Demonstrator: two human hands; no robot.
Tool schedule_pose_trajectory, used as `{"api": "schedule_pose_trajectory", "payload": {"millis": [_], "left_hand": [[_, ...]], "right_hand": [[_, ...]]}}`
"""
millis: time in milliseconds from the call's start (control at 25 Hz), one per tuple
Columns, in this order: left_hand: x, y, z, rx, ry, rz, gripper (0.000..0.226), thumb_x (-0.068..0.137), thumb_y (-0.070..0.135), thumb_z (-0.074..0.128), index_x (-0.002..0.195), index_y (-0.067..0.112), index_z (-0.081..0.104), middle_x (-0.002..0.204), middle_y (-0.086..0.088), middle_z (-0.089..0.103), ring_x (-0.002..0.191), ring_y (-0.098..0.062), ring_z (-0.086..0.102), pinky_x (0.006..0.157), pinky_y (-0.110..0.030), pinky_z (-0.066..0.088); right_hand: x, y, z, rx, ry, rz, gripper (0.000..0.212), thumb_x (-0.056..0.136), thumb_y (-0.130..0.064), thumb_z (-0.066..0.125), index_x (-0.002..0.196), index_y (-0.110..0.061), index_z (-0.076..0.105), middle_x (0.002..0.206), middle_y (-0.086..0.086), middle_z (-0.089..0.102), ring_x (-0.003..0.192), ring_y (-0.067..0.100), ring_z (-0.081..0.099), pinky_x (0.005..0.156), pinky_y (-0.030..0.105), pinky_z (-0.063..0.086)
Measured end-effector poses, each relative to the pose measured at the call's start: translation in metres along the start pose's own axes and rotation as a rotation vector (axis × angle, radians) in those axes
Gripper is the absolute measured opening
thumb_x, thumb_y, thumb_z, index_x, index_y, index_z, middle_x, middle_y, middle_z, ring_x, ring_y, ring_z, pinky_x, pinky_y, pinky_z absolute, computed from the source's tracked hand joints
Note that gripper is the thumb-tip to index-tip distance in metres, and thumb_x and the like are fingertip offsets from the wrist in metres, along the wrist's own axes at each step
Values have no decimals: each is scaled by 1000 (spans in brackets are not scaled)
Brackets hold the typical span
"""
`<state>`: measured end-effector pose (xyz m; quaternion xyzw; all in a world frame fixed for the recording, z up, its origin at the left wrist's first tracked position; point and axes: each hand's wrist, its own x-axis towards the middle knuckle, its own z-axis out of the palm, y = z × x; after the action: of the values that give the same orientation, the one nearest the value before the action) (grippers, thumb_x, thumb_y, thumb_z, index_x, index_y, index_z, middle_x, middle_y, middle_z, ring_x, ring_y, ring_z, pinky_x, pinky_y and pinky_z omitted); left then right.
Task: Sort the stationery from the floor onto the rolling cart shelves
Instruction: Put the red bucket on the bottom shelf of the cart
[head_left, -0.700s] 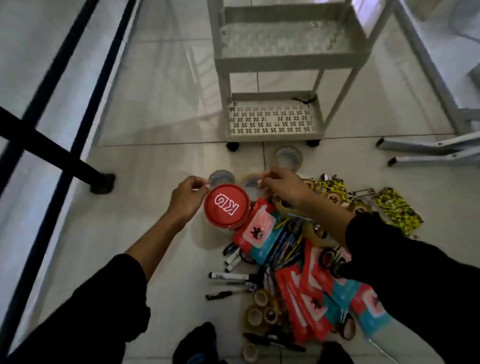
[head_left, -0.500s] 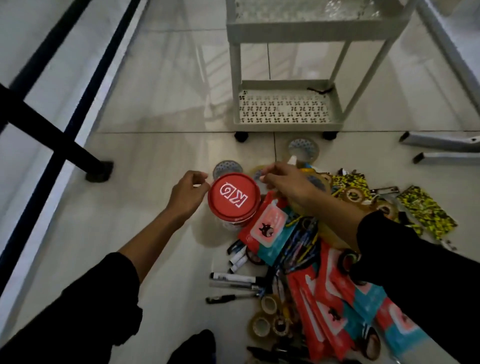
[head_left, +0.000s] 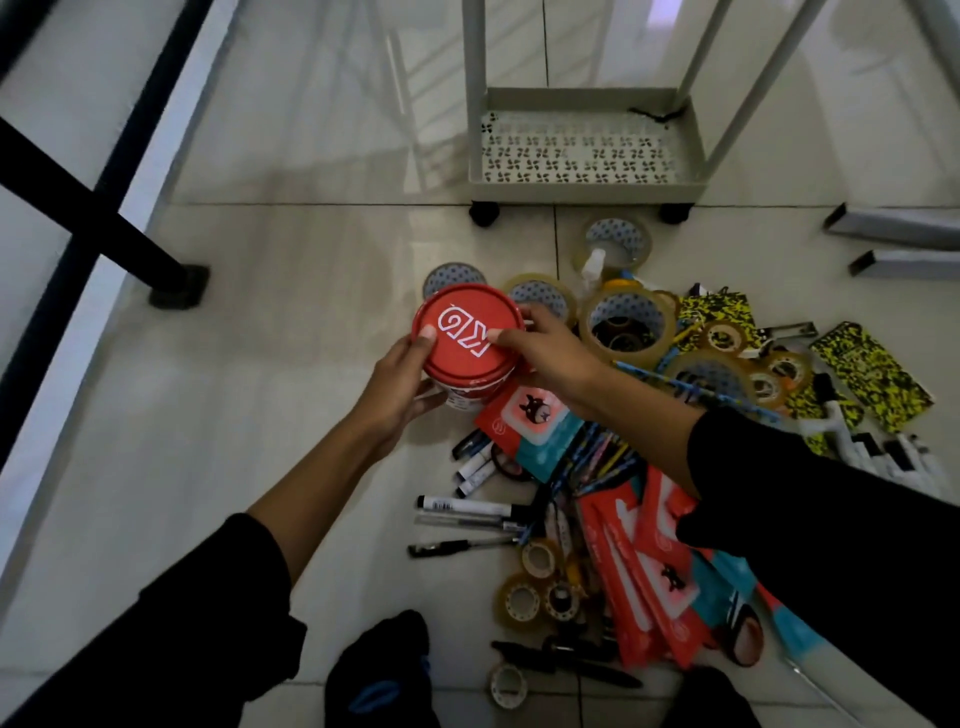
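Head view: both hands hold a red-lidded jar (head_left: 467, 332) above the floor (head_left: 260, 415). The left hand (head_left: 402, 382) curls its fingers round the jar's side, and the right hand (head_left: 545, 348) pinches the lid edge, beside tape rolls (head_left: 626, 325), below the cart (head_left: 587, 150).

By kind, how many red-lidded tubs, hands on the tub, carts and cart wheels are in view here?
red-lidded tub: 1
hands on it: 2 (left hand, right hand)
cart: 1
cart wheels: 2
Total: 6
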<state>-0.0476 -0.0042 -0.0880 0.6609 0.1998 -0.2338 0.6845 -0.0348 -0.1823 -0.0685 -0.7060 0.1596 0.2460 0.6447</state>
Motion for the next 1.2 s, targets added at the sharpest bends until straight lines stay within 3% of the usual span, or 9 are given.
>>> {"api": "schedule_pose_trajectory", "payload": {"millis": [120,240,400,480,640,880,960,1080,1200], "left_hand": [[3,1,2,-30,64,28,47,95,45,48,132,16,49,120,-3,60,113,-31,59,96,-47,50],[3,10,-3,-2,121,32,46,95,46,47,130,16,51,123,-6,60,104,-30,64,89,-44,54],[-1,40,-8,93,150,135,49,93,48,50,130,17,53,123,-7,62,96,-28,68,78,-38,59],[-4,57,-6,136,138,168,47,93,47,51,129,17,55,121,-7,63,93,-27,69,73,-34,59],[-8,88,11,174,90,248,42,92,47,52,121,18,60,114,-5,67,90,-18,69,72,-32,60],[16,140,41,304,96,395,52,88,68,34,109,30,64,102,1,69,83,-19,71,73,-37,59],[37,153,47,301,92,400,48,94,60,34,113,26,63,106,1,68,88,-19,68,79,-38,57],[81,166,48,417,194,468,32,94,40,53,120,24,56,120,-1,63,100,-15,61,90,-37,51],[118,171,47,434,206,514,53,90,35,62,137,22,41,137,-1,52,112,-12,52,90,-29,44]], "right_hand": [[-1,3,-1,9,-27,-40,47,85,-28,68,127,-21,47,117,0,59,99,15,62,82,32,56],[-5,2,-5,-76,-120,-148,64,76,-30,77,129,-27,41,112,-15,56,99,1,57,78,18,50],[-1,1,-2,-213,-104,-308,108,55,-37,91,140,-36,23,133,-9,43,121,8,49,100,32,47],[1,-2,2,-250,-78,-374,116,55,-30,92,141,-35,13,135,-9,39,125,8,45,103,27,43],[1,-21,-1,-168,73,-468,110,58,-21,91,133,-31,10,128,-10,45,112,-7,49,82,3,43],[10,-64,-32,-154,336,-573,107,51,-35,92,126,-39,16,124,-15,50,109,-3,51,83,6,41],[20,-78,-47,-149,373,-591,107,52,-30,92,125,-41,14,114,-25,48,100,-11,50,78,4,40],[44,-98,-71,-148,411,-620,109,52,-28,93,128,-35,16,111,-26,46,97,-14,48,76,2,41],[78,-113,-92,-174,453,-656,112,48,-33,94,131,-34,19,120,-19,49,104,-8,51,77,2,41]]}}
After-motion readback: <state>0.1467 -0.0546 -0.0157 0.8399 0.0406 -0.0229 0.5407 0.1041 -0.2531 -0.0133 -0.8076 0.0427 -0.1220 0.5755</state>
